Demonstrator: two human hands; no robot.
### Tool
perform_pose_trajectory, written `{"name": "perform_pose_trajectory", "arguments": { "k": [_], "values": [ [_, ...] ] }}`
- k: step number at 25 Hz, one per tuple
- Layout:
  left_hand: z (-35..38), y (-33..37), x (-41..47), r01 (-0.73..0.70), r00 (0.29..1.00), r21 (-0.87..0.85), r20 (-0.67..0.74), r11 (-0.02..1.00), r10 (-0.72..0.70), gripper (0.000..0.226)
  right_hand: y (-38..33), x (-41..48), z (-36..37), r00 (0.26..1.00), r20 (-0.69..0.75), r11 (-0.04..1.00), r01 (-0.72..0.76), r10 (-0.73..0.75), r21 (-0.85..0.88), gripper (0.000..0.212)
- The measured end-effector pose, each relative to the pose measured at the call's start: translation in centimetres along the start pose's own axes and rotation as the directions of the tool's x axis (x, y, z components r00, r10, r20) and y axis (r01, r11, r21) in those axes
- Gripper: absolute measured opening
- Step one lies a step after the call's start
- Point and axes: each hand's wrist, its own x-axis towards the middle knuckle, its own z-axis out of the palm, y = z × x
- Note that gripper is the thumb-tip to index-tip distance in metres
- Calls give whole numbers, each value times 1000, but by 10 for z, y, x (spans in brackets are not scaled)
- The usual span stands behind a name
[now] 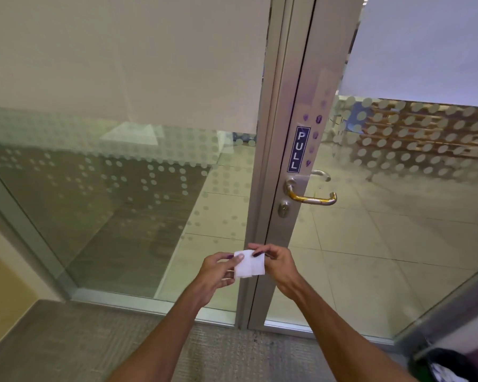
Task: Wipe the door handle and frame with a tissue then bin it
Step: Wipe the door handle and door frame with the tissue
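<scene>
A big glass wall [100, 175] with rows of pale dots fills the left side; next to it stands a glass door [398, 216] with the same dots, shut inside a grey metal frame [273, 133]; grey carpet [108, 340] covers the floor on the near side, and pale tiles show through the glass. A dark bin [442, 365] with a black bag sits at the bottom right corner, well away from the hands. A blue sign [298, 149] that says PULL is stuck on the door's metal edge; purple smudges sit just beside it. Below the sign is a metal handle [312, 198] that points to the right; under it is a small round lock [284, 208]. Low down, in front of the frame and below the handle, two bare hands hold a small white folded tissue [249, 264] between them; the left hand [218, 272] pinches its left edge with thumb and fingers closed on it; the right hand [278, 261] pinches its top right corner the same way; the tissue touches neither the handle nor the frame.
</scene>
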Motion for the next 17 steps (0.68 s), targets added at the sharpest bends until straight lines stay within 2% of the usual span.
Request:
{"name": "perform_pose_trajectory", "arguments": {
  "k": [3,5,7,10,12,15,17],
  "values": [
    [10,6,9,-117,993,87,-17,989,119,30,-3,12,-16,999,37,994,-29,26,103,26],
    [18,13,17,-179,983,50,-30,983,181,29,-7,21,-28,995,43,969,-99,92,228,22],
    [28,20,25,-227,974,12,17,974,227,31,-10,30,-41,983,114,936,-174,145,306,32],
    [44,30,37,-277,959,6,61,961,277,33,-15,43,-56,976,187,962,-151,109,229,52],
    [54,35,44,-304,951,51,69,951,300,27,-19,49,-65,984,166,988,-81,58,131,44],
    [63,41,57,-347,937,124,9,930,348,22,-29,57,-76,995,104,999,-3,-1,40,19],
    [70,46,63,-394,917,136,-4,909,398,23,-36,58,-79,993,111,999,23,-28,47,18]
  ]
}}
